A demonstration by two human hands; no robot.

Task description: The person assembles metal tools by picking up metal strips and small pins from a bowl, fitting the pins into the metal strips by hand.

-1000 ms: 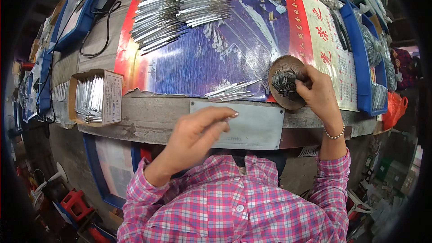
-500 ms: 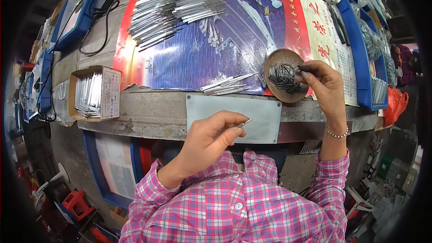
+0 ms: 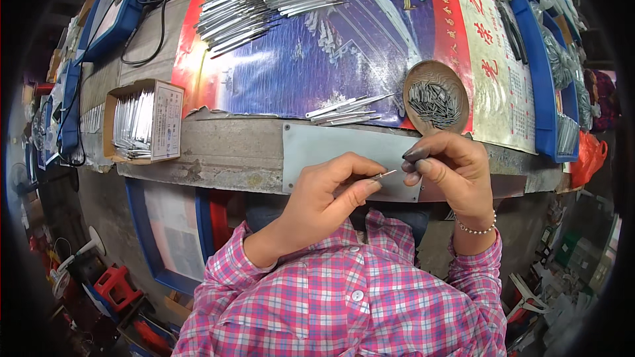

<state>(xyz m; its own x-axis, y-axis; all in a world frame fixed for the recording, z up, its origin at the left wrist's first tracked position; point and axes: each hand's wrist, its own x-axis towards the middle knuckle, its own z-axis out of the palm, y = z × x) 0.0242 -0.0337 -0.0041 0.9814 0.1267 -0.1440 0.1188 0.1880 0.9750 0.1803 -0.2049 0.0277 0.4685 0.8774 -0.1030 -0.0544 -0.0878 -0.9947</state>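
My left hand (image 3: 331, 190) pinches a slim metal rod (image 3: 385, 174) between thumb and forefinger, its thin tip pointing right. Just right of that tip is my right hand (image 3: 456, 170), thumb and fingertips drawn together; whatever they hold is too small or hidden to name. The right fingertips look darkened. Beyond the right hand stands a round wooden bowl (image 3: 456, 73) with many short dark metal pins (image 3: 433, 102) in it. A few flat silver metal strips (image 3: 347, 110) lie on the bench left of the bowl.
Rows of silver strips (image 3: 238, 10) cover the far poster (image 3: 264, 86). A cardboard box (image 3: 169, 122) of similar pieces stands at left. A pale plate (image 3: 331, 149) is fixed at the bench edge. Blue trays (image 3: 539, 86) flank the bench; a red bag (image 3: 587, 158) hangs right.
My right hand has moved from the bowl's pins toward me and left, close to the rod's tip. My left hand has shifted slightly right, still pinching the rod.
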